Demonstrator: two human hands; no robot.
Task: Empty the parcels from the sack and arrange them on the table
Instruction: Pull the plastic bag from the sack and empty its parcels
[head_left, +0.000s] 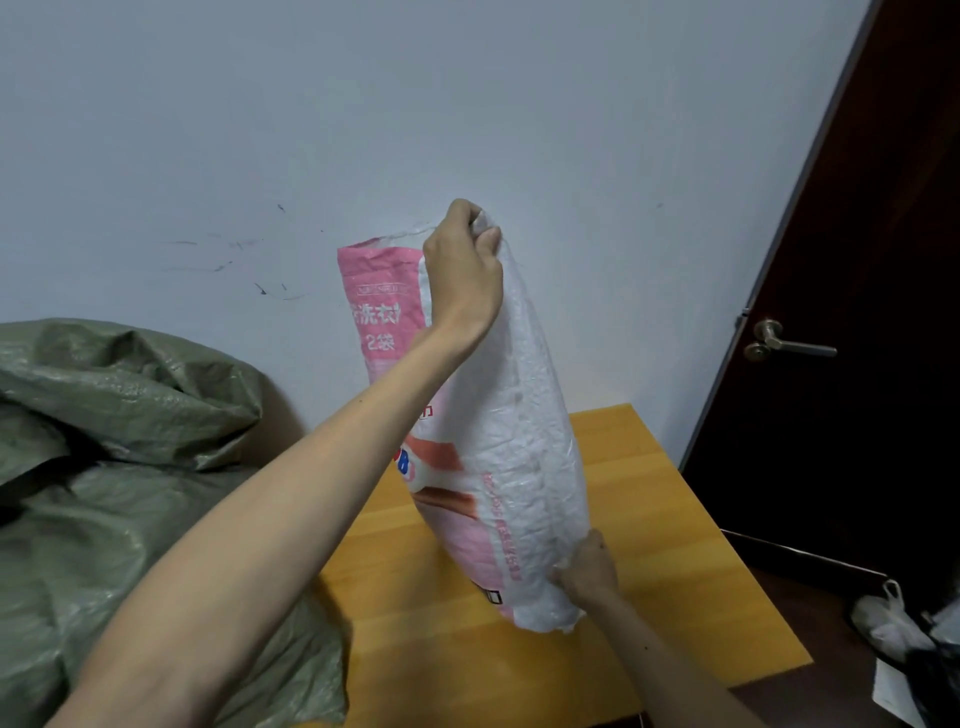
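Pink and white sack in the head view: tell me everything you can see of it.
The pink and white woven plastic sack stands nearly upright over the yellow wooden table. Its front is pink with white printed characters and an orange picture; its side is crinkled white. It looks full and bulging. The left hand grips its top corner, and the right hand pinches its lower edge. Whether its bottom rests on the table cannot be told.

Pink-white sack — orange table
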